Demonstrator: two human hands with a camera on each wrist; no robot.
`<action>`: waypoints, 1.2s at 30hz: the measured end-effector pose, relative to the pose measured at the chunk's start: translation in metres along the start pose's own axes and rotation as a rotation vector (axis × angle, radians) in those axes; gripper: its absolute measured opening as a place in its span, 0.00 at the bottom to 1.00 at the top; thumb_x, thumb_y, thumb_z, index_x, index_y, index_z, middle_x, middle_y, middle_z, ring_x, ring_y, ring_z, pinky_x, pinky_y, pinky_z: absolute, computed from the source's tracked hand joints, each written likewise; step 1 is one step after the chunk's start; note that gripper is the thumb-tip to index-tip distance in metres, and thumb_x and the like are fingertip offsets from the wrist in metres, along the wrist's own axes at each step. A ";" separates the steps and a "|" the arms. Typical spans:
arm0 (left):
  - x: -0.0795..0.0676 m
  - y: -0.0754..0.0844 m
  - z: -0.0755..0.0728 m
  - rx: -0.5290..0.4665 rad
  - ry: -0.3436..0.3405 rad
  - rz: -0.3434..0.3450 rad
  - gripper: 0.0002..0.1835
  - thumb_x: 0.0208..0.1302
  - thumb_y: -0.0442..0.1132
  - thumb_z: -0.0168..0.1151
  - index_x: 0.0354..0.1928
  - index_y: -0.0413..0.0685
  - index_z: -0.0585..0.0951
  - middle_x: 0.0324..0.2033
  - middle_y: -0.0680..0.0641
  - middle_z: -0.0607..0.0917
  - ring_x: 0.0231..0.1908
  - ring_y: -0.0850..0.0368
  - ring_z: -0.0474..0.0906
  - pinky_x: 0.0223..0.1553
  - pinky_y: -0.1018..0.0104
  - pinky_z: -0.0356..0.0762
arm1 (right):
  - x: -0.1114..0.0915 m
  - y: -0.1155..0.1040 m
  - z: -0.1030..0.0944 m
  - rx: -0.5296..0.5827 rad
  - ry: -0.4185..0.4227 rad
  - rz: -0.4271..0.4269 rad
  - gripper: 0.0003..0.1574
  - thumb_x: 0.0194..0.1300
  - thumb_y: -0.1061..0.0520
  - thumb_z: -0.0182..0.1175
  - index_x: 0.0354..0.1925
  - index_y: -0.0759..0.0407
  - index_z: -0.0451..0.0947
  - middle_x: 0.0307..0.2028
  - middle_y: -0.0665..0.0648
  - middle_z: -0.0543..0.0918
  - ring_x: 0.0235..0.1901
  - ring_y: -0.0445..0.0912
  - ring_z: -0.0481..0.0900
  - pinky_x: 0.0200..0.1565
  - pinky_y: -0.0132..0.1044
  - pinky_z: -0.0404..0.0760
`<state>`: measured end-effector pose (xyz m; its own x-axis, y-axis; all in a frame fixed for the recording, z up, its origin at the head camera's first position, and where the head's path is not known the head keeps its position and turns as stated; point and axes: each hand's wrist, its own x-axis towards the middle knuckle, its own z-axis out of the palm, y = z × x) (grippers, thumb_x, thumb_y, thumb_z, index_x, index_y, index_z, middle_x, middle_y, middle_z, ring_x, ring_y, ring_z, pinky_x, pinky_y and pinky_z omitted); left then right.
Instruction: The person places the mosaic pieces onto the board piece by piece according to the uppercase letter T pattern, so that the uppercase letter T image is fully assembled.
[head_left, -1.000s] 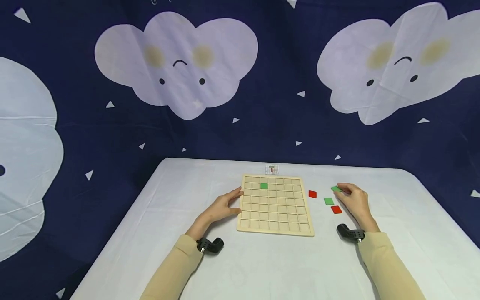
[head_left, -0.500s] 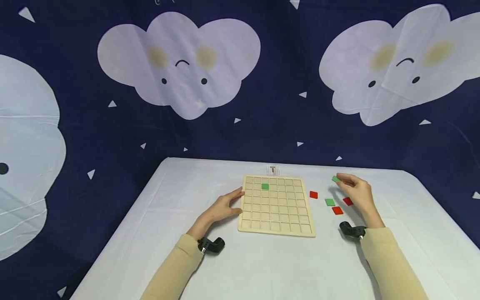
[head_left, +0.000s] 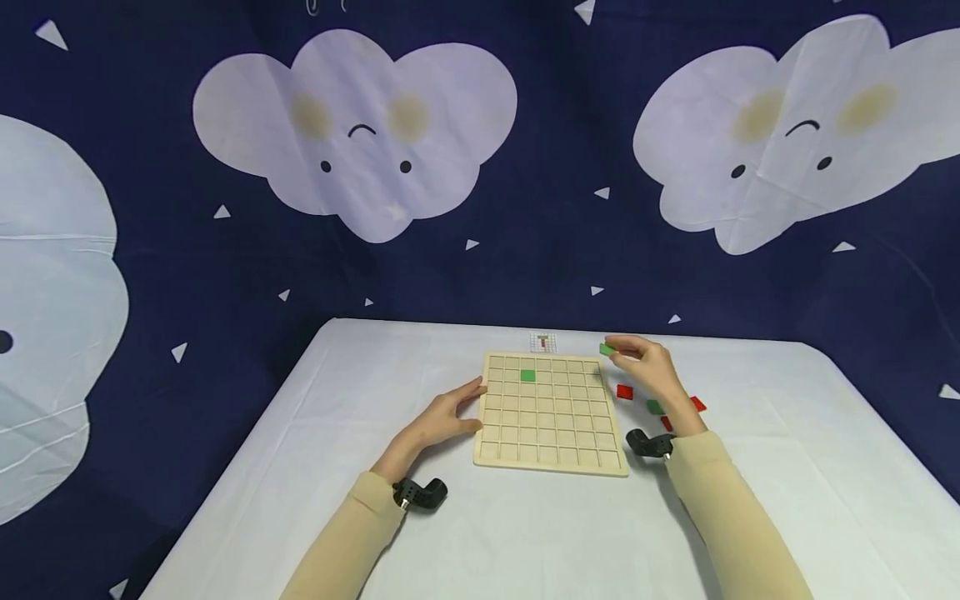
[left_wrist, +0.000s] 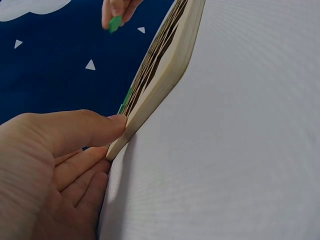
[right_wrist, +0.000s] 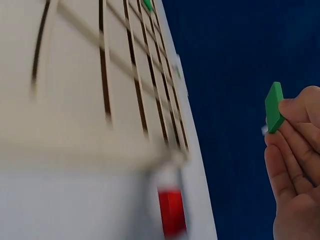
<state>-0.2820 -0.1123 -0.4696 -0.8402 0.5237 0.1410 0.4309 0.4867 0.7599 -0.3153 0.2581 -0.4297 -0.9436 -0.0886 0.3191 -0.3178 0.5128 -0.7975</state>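
Note:
A pale wooden grid board [head_left: 551, 457] lies on the white table, with one green square tile [head_left: 528, 376] sitting in a cell of its upper part. My left hand [head_left: 438, 419] rests at the board's left edge, thumb and fingers spread, thumb tip touching the rim in the left wrist view. Between thumb and fingertips my right hand [head_left: 648, 367] pinches another green square tile [right_wrist: 274, 107], held up near the board's far right corner. Just right of the board lies a red tile [head_left: 625, 392]. Under the right wrist, a green tile [head_left: 655, 407] and a red tile [head_left: 666, 423] are partly hidden.
Behind the board lies a small printed grid card [head_left: 543, 342] with a coloured T-shaped pattern. Another red tile [head_left: 698, 404] shows to the right of the right wrist. A dark blue cloth [head_left: 450, 283] with clouds hangs behind the table [head_left: 525, 533].
My right hand has lifted the green tile off the table and carried it left to the board's far right corner, uncovering a red tile. The left hand stays put.

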 end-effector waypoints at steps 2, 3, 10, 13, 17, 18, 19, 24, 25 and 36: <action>-0.001 0.000 0.000 -0.001 -0.001 -0.006 0.43 0.55 0.32 0.66 0.70 0.35 0.56 0.63 0.44 0.70 0.67 0.51 0.56 0.68 0.57 0.51 | 0.004 -0.005 0.011 0.020 -0.016 -0.009 0.21 0.63 0.58 0.62 0.54 0.63 0.78 0.50 0.62 0.81 0.50 0.56 0.78 0.50 0.43 0.78; -0.001 0.000 0.000 0.000 -0.001 -0.007 0.43 0.55 0.32 0.66 0.70 0.36 0.56 0.63 0.44 0.70 0.67 0.51 0.57 0.68 0.58 0.51 | 0.006 -0.006 0.017 0.027 -0.027 -0.014 0.21 0.63 0.58 0.62 0.54 0.63 0.78 0.50 0.62 0.81 0.50 0.56 0.78 0.50 0.45 0.78; -0.001 0.000 -0.001 -0.007 -0.006 -0.016 0.43 0.55 0.31 0.66 0.71 0.36 0.55 0.64 0.44 0.70 0.67 0.52 0.56 0.68 0.59 0.51 | 0.007 -0.033 0.039 0.075 -0.087 -0.061 0.21 0.64 0.61 0.61 0.55 0.68 0.76 0.51 0.66 0.79 0.51 0.60 0.76 0.51 0.50 0.77; -0.002 0.000 -0.002 -0.016 -0.011 -0.018 0.43 0.55 0.31 0.66 0.71 0.35 0.55 0.64 0.44 0.70 0.67 0.52 0.57 0.68 0.59 0.52 | 0.003 -0.049 0.044 0.100 -0.105 -0.079 0.21 0.63 0.65 0.60 0.54 0.71 0.75 0.51 0.69 0.78 0.51 0.63 0.75 0.52 0.54 0.76; -0.002 -0.001 -0.002 -0.024 -0.010 -0.019 0.43 0.56 0.31 0.66 0.71 0.34 0.54 0.64 0.44 0.70 0.67 0.51 0.57 0.68 0.59 0.52 | 0.006 -0.048 0.055 0.111 -0.122 -0.088 0.20 0.63 0.65 0.60 0.54 0.70 0.75 0.50 0.69 0.78 0.51 0.62 0.75 0.52 0.52 0.76; -0.002 -0.001 -0.001 -0.026 -0.010 -0.020 0.43 0.56 0.31 0.66 0.71 0.34 0.54 0.64 0.44 0.70 0.67 0.51 0.57 0.68 0.59 0.52 | 0.008 -0.044 0.059 0.117 -0.126 -0.079 0.21 0.63 0.64 0.60 0.54 0.68 0.76 0.51 0.67 0.79 0.51 0.61 0.76 0.53 0.51 0.76; -0.001 -0.001 -0.001 -0.025 -0.010 -0.019 0.43 0.56 0.30 0.66 0.71 0.34 0.54 0.64 0.43 0.69 0.67 0.52 0.57 0.68 0.59 0.52 | 0.010 -0.039 0.063 0.116 -0.129 -0.071 0.21 0.63 0.63 0.61 0.54 0.67 0.76 0.51 0.65 0.79 0.51 0.59 0.76 0.53 0.49 0.76; 0.000 0.000 -0.001 -0.027 -0.014 -0.022 0.43 0.56 0.31 0.66 0.71 0.35 0.54 0.64 0.44 0.69 0.68 0.52 0.56 0.68 0.61 0.51 | 0.017 -0.019 0.081 0.136 -0.136 -0.040 0.21 0.62 0.61 0.63 0.54 0.62 0.78 0.51 0.61 0.80 0.51 0.56 0.76 0.54 0.46 0.75; 0.000 0.000 -0.001 -0.023 -0.013 -0.021 0.43 0.56 0.31 0.66 0.71 0.35 0.54 0.64 0.44 0.69 0.68 0.52 0.56 0.68 0.60 0.51 | 0.017 -0.017 0.083 0.139 -0.136 -0.041 0.20 0.61 0.62 0.63 0.53 0.62 0.78 0.51 0.61 0.80 0.51 0.56 0.77 0.53 0.47 0.76; 0.000 -0.002 0.000 -0.017 -0.013 -0.015 0.43 0.55 0.32 0.66 0.71 0.35 0.55 0.64 0.45 0.69 0.67 0.53 0.56 0.68 0.58 0.50 | 0.014 -0.001 0.097 -0.006 -0.160 -0.090 0.18 0.60 0.64 0.63 0.50 0.64 0.80 0.46 0.61 0.82 0.44 0.53 0.80 0.46 0.45 0.80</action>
<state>-0.2827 -0.1130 -0.4708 -0.8423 0.5252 0.1215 0.4124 0.4826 0.7726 -0.3369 0.1736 -0.4745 -0.9144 -0.2687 0.3029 -0.4013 0.5018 -0.7663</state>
